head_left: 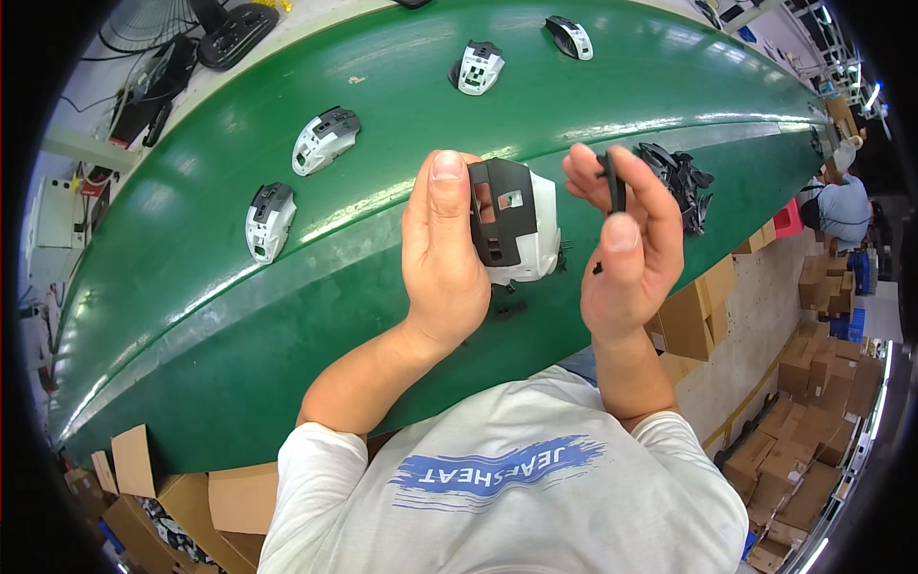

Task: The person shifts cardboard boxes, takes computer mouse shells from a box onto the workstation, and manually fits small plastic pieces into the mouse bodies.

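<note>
My left hand (442, 253) is closed round a white and black mouse shell (512, 215), thumb along its left edge. Several cutouts show in its black top part. To the right, my right hand (631, 249) pinches a small, narrow black plastic part (614, 184) between thumb and fingers, apart from the shell. A few small black pieces (510, 308) lie on the green work surface below the shell. Beyond the right hand rests a pile of black plastic parts (681, 182).
Several similar mouse shells stand along the green conveyor belt (402, 115), one of them a white shell (326, 141). A fan (225, 33) is at the far left. Cardboard boxes (693, 320) line the table's right side; an open box (182, 517) sits lower left. Another person (843, 206) is far right.
</note>
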### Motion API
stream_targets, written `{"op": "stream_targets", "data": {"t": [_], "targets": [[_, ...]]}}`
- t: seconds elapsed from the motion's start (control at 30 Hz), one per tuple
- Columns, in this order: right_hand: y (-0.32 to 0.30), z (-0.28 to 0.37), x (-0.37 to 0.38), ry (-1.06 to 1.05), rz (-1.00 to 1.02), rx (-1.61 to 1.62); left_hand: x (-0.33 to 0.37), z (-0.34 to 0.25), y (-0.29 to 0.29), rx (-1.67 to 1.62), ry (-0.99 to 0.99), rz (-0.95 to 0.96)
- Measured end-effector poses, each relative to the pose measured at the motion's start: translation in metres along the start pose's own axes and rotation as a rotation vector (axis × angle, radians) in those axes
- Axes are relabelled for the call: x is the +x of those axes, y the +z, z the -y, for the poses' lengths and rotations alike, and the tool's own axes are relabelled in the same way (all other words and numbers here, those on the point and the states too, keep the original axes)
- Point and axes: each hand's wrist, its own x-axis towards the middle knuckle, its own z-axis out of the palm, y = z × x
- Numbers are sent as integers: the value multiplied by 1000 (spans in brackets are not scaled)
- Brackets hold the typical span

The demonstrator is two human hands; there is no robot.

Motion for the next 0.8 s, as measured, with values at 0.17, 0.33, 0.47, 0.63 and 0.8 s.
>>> {"op": "stream_targets", "data": {"t": [0.17,0.33,0.47,0.63,0.8], "targets": [[11,-6,0,-86,101,-50,2,-3,1,148,154,15],[11,-7,3,-109,124,-145,1,-11,5,123,155,31],[11,15,-1,-60,171,-301,-1,-18,-4,484,288,3],[35,24,-17,-83,179,-215,-17,-31,-14,182,17,-197],[23,46,-12,168,322,52,-27,-40,-17,227,122,-63]]}}
